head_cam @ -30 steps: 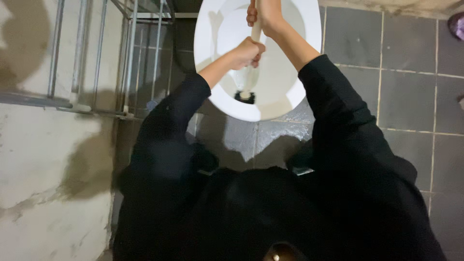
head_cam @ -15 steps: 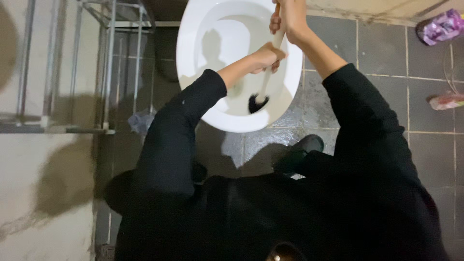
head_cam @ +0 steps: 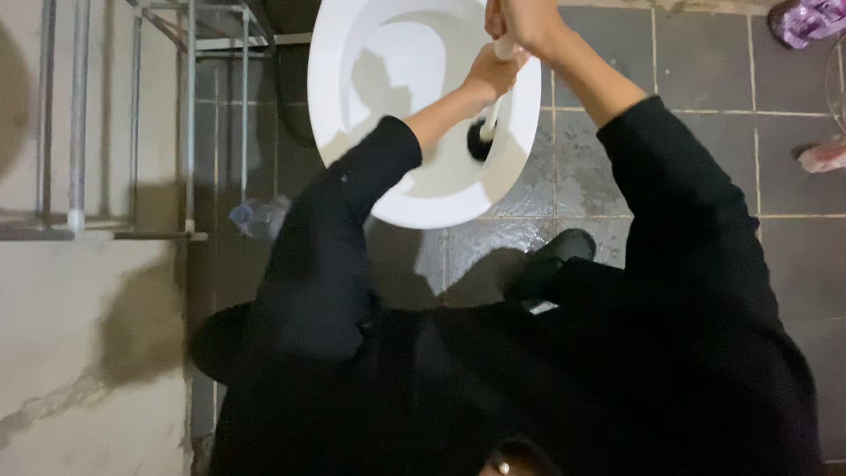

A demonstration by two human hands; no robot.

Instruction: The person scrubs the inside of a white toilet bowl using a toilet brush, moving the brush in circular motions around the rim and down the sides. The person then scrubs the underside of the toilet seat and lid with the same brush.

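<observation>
A white toilet bowl (head_cam: 352, 53) sits at the top centre on grey floor tiles. Both of my hands grip the pale handle of a toilet brush (head_cam: 493, 110). My left hand (head_cam: 492, 72) holds the handle lower down, over the bowl's right side. Higher up, at the frame's top edge, my right hand (head_cam: 522, 19) is closed on the handle. The brush's dark head (head_cam: 480, 141) presses against the inner right wall of the bowl. Black sleeves cover both arms.
A metal rack (head_cam: 132, 123) stands against the pale wall on the left, with a crumpled plastic bottle (head_cam: 257, 217) on the floor under it. My dark shoe (head_cam: 551, 260) rests on the wet tiles (head_cam: 520, 231). Purple and pink wrappers (head_cam: 811, 18) lie at the right.
The brush head has moved from the bowl's near bottom up to its right inner wall. Both hands shifted right and up. The view has drifted, showing more floor on the right.
</observation>
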